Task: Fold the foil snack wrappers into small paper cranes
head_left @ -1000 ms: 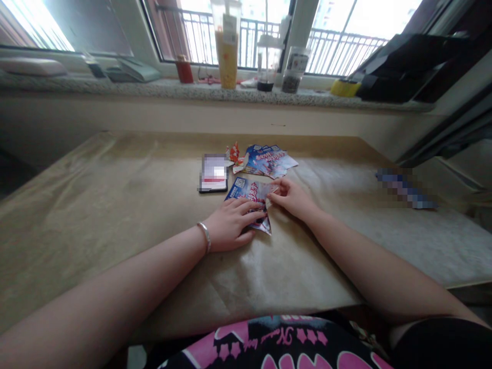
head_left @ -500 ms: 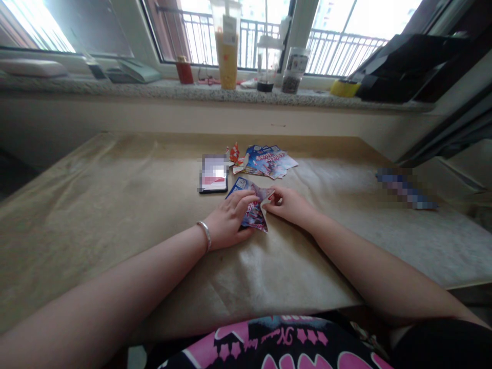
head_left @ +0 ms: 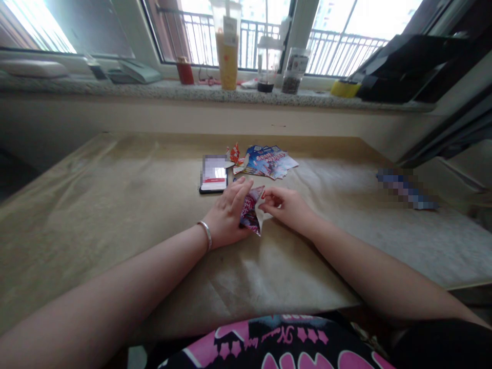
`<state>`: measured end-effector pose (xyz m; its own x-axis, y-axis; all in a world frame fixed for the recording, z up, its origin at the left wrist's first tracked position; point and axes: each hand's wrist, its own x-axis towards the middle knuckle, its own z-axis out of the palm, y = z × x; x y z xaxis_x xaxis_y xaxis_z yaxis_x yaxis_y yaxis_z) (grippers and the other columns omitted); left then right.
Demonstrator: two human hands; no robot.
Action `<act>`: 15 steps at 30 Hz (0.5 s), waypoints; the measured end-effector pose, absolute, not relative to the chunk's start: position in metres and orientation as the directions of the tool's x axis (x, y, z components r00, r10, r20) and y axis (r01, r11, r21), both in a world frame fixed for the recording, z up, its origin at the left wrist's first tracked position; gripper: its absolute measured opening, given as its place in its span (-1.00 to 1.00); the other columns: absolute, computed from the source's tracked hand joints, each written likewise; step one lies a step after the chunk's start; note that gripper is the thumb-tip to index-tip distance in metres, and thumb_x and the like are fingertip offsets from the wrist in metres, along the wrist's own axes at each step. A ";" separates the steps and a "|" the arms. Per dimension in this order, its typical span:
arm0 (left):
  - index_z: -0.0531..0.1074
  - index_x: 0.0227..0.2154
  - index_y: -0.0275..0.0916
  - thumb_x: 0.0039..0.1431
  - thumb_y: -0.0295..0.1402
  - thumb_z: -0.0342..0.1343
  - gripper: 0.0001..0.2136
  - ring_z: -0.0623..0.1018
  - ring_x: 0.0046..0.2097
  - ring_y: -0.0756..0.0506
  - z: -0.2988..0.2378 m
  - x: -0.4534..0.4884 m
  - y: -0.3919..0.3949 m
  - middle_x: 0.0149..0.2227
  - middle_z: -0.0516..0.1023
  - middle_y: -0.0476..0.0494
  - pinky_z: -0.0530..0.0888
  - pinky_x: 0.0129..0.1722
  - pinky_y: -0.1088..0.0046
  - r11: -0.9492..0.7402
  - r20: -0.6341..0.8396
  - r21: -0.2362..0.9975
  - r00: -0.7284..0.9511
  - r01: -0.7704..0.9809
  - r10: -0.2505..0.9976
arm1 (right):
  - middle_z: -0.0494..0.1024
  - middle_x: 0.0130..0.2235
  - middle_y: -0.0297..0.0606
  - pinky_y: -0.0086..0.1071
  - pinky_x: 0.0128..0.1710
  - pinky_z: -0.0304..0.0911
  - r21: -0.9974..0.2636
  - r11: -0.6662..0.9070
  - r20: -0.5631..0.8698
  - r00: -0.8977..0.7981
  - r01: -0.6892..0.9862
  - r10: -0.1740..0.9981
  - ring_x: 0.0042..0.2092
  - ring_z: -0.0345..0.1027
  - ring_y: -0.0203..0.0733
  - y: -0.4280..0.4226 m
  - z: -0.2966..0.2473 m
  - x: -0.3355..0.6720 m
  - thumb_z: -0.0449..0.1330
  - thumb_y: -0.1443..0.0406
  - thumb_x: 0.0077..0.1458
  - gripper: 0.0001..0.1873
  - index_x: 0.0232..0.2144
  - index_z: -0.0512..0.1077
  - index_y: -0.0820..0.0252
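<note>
A printed paper leaflet (head_left: pixel 251 211) in blue, pink and red stands bent up from the table between my two hands. My left hand (head_left: pixel 228 212), with a silver bracelet at the wrist, is cupped around its left part and covers much of it. On the other side, my right hand (head_left: pixel 279 201) pinches the leaflet's right edge between thumb and fingers, where the pale back shows. Just beyond lies a fanned stack of similar leaflets (head_left: pixel 269 160). Beside the stack is an orange-red folded paper piece (head_left: pixel 233 152). A phone (head_left: pixel 214 177) with a lit screen lies to the left.
The table (head_left: pixel 115 215) has a tan, creased cover. A blurred blue packet (head_left: pixel 407 189) lies at the right. On the windowsill (head_left: pixel 207 93) stand a tall cup of yellow drink (head_left: pixel 226 61), a red jar (head_left: pixel 185 72), clear containers, yellow tape (head_left: pixel 345 88) and a black bag (head_left: pixel 400 72).
The leaflet has been bent further upright and shifted slightly left. My left fingers have drawn back and closed around it, while my right hand has moved a little left with the edge.
</note>
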<state>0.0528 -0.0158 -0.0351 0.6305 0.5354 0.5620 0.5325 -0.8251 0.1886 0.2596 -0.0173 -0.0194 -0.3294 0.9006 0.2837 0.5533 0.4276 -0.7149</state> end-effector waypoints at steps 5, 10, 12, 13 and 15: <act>-0.28 0.27 -0.29 -0.12 -0.22 0.20 -0.03 0.25 0.17 -0.34 -0.034 0.053 -0.017 0.12 0.20 -0.37 0.01 0.25 -0.10 -0.794 0.568 0.185 0.597 0.578 0.567 | 0.41 -0.51 -0.42 -0.48 -0.45 0.23 -0.889 0.291 0.183 -0.307 0.353 0.934 -0.50 0.27 -0.39 -0.018 -0.025 0.255 0.22 0.31 -0.08 -0.74 -0.25 0.42 0.21; -0.26 0.27 -0.28 -0.10 -0.21 0.18 -0.05 0.28 0.14 -0.32 -0.034 0.053 -0.017 0.07 0.24 -0.34 -0.01 0.25 -0.09 -0.775 0.546 0.191 0.592 0.602 0.593 | 0.45 -0.48 -0.39 -0.46 -0.42 0.29 -0.951 0.149 0.070 -0.280 0.271 0.957 -0.47 0.33 -0.37 -0.015 -0.028 0.251 0.25 0.32 -0.15 -0.72 -0.29 0.41 0.23; -0.27 0.27 -0.26 -0.10 -0.21 0.17 -0.06 0.27 0.15 -0.31 -0.034 0.053 -0.017 0.08 0.24 -0.33 -0.02 0.25 -0.08 -0.770 0.543 0.194 0.588 0.608 0.600 | 0.45 -0.48 -0.39 -0.47 -0.43 0.29 -0.951 0.146 0.072 -0.262 0.274 0.962 -0.48 0.33 -0.38 -0.015 -0.028 0.250 0.24 0.33 -0.15 -0.74 -0.30 0.42 0.23; -0.27 0.27 -0.26 -0.09 -0.21 0.17 -0.06 0.27 0.15 -0.31 -0.034 0.053 -0.017 0.09 0.23 -0.33 -0.02 0.25 -0.07 -0.769 0.542 0.195 0.586 0.609 0.602 | 0.45 -0.49 -0.39 -0.47 -0.44 0.28 -0.949 0.153 0.080 -0.257 0.276 0.963 -0.49 0.33 -0.38 -0.015 -0.028 0.250 0.23 0.33 -0.14 -0.75 -0.30 0.42 0.23; -0.25 0.27 -0.27 -0.10 -0.20 0.18 -0.06 0.27 0.15 -0.31 -0.034 0.053 -0.017 0.09 0.24 -0.33 -0.02 0.25 -0.07 -0.770 0.539 0.200 0.589 0.606 0.603 | 0.45 -0.49 -0.39 -0.49 -0.45 0.26 -0.941 0.176 0.101 -0.256 0.289 0.961 -0.49 0.32 -0.39 -0.016 -0.027 0.250 0.21 0.34 -0.13 -0.75 -0.29 0.42 0.23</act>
<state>0.0530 -0.0170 -0.0341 0.5886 0.6028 0.5387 0.6058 -0.7701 0.1997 0.2496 -0.0161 -0.0269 -0.2557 0.9614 0.1014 0.2891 0.1762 -0.9410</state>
